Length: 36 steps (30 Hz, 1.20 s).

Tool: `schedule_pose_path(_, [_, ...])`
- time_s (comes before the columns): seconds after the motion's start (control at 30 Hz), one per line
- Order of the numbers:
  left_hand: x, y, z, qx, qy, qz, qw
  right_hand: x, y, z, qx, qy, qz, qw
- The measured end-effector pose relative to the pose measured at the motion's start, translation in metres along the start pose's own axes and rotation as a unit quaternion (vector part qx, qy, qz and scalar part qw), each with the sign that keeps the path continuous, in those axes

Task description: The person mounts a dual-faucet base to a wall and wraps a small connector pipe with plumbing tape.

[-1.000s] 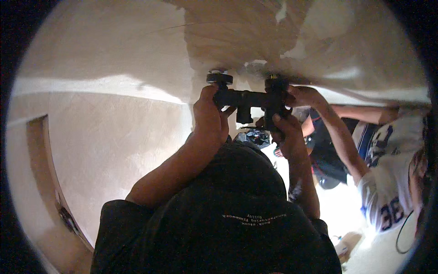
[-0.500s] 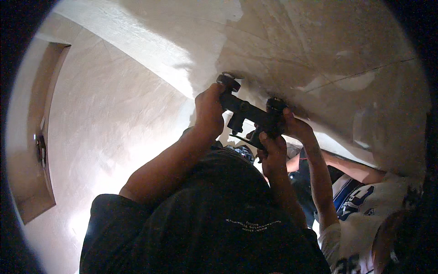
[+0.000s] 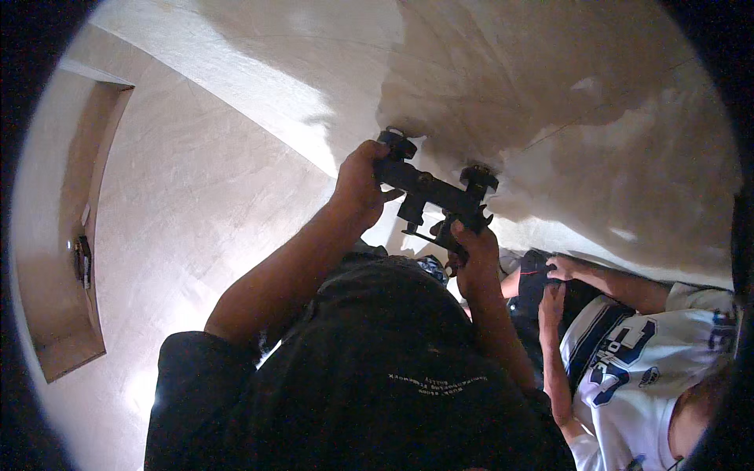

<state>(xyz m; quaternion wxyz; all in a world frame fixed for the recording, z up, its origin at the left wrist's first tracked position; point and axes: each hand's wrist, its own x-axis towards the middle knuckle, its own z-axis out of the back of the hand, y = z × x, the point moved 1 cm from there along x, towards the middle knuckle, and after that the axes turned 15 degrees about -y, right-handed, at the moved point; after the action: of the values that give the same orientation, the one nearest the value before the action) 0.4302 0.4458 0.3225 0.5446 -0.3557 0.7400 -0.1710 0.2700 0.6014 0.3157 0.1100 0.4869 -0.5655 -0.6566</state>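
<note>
Left hand (image 3: 357, 188) and right hand (image 3: 479, 255) are both closed on a black two-inlet mixer valve (image 3: 436, 191), one at either end of it, so neither hand is nearer. Curled fingers of the left hand wrap the valve's left end, with one digit jutting out beneath its bar; the right hand pinches the lower part of its right end, the far fingers hidden.

The mixer valve lies just beyond the wearer's dark shirt (image 3: 353, 377), against or close to the plastered wall (image 3: 550, 102); contact cannot be made out. Its long axis slants from the left hand at upper left to the right hand at lower right. The left collar (image 3: 398, 144) and right collar (image 3: 479, 180) point toward the wall, while a stubby outlet (image 3: 411, 209) points back toward the wearer. Right of the valve, well apart, is a co-worker in a white and navy jersey (image 3: 620, 345); left of it, a wall niche (image 3: 67, 235).
</note>
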Motion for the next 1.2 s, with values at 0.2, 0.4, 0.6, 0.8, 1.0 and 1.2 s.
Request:
schedule_pose_path(0.2, [0.005, -0.009, 0.007, 0.156, -0.063, -0.049, 0.985, 0.007, -0.002, 0.008, 0.025, 0.0, -0.013, 1.0])
schedule_pose_path(0.4, [-0.004, -0.012, 0.01, 0.37, -0.055, -0.211, 0.903, -0.001, 0.003, -0.003, 0.055, -0.019, -0.016, 0.998])
schedule_pose_path(0.6, [0.007, -0.007, 0.012, 0.404, -0.044, -0.283, 0.869, 0.0, 0.001, -0.001, 0.05, -0.02, 0.009, 0.999])
schedule_pose_path(0.8, [0.016, 0.002, 0.02, 0.036, 0.059, -0.043, 0.997, 0.003, -0.008, -0.002, 0.102, -0.008, 0.002, 0.995])
schedule_pose_path(1.0, [0.001, -0.009, 0.012, 0.073, 0.041, -0.001, 0.997, 0.002, -0.004, 0.001, 0.042, -0.044, -0.032, 0.998])
schedule_pose_path(1.2, [0.011, -0.002, 0.017, -0.025, 0.112, 0.071, 0.991, -0.002, -0.003, -0.007, 0.078, -0.039, 0.0, 0.996])
